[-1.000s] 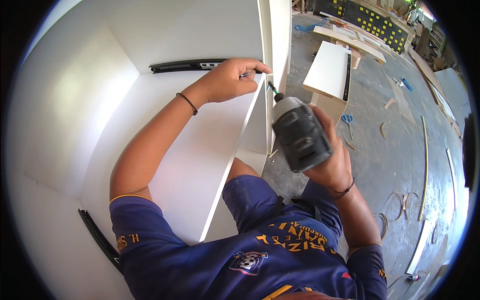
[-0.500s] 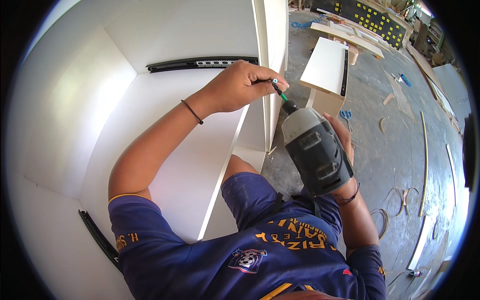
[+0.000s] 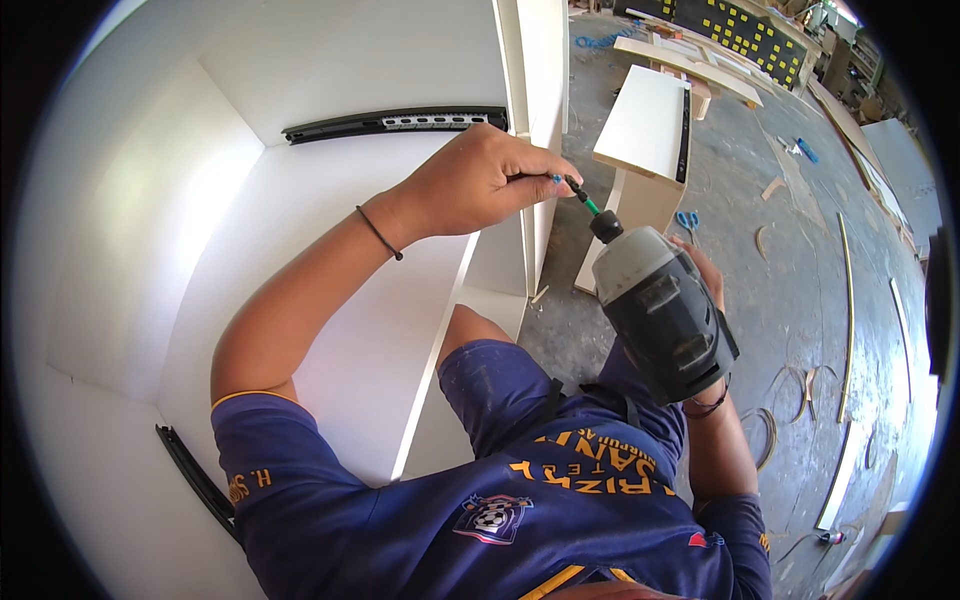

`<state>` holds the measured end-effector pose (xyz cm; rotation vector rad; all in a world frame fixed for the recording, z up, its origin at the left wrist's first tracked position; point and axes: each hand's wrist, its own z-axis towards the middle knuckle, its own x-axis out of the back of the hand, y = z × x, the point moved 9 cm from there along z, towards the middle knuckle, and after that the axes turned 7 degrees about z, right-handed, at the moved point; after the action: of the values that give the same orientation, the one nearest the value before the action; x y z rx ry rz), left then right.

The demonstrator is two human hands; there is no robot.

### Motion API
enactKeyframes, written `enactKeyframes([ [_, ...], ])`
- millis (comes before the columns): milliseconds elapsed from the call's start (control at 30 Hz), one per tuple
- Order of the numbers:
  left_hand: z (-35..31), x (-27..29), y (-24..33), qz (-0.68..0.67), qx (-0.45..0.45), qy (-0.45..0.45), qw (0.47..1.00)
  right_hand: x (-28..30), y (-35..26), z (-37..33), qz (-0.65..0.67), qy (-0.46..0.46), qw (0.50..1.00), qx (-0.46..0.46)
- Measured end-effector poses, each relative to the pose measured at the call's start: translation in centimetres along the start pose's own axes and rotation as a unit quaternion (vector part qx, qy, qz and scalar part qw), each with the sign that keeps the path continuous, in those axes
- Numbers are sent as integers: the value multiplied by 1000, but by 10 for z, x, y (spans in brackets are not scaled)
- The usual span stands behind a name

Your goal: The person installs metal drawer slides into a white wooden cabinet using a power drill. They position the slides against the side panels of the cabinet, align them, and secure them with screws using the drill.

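Observation:
My left hand is closed, thumb and forefinger pinching a small screw whose shaft is mostly hidden by the fingers. My right hand wraps round a grey and black cordless driver; its grip is hidden under the body. The driver's green-banded bit points up and left, its dark tip at or very near the screw head; contact cannot be made out. Behind my left hand, a black drawer slide runs along the inner wall of a white cabinet.
Another black slide lies at the cabinet's lower left. On the floor to the right are a white panelled drawer with a dark slide along its edge, blue-handled scissors, wood strips and looped banding.
The driver has shifted right and slightly down. The screw's head has turned toward the bit, and my left fingers have dipped a little.

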<state>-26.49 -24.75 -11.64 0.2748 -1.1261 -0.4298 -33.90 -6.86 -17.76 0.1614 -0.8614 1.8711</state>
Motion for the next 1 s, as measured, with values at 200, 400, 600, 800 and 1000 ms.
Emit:
enactKeyframes([
  [200, -1, -6, -1, 46, -4, -25, 999, 6, -7, -1, 69, 26, 997, 35],
  [400, -8, -5, 13, 185, -87, 14, 979, -1, -14, -8, -55, -59, 992, 92],
  [600, -9, -30, 25, 256, -134, -36, 957, 4, 13, -39, 63, -54, 997, 1],
  [800, -19, -52, 28, 194, -154, -63, 967, -10, 37, -73, 313, -5, 912, -265],
  [1000, -13, -59, 43, 186, -188, -33, 964, -21, 57, -92, 548, 1, 797, -253],
])
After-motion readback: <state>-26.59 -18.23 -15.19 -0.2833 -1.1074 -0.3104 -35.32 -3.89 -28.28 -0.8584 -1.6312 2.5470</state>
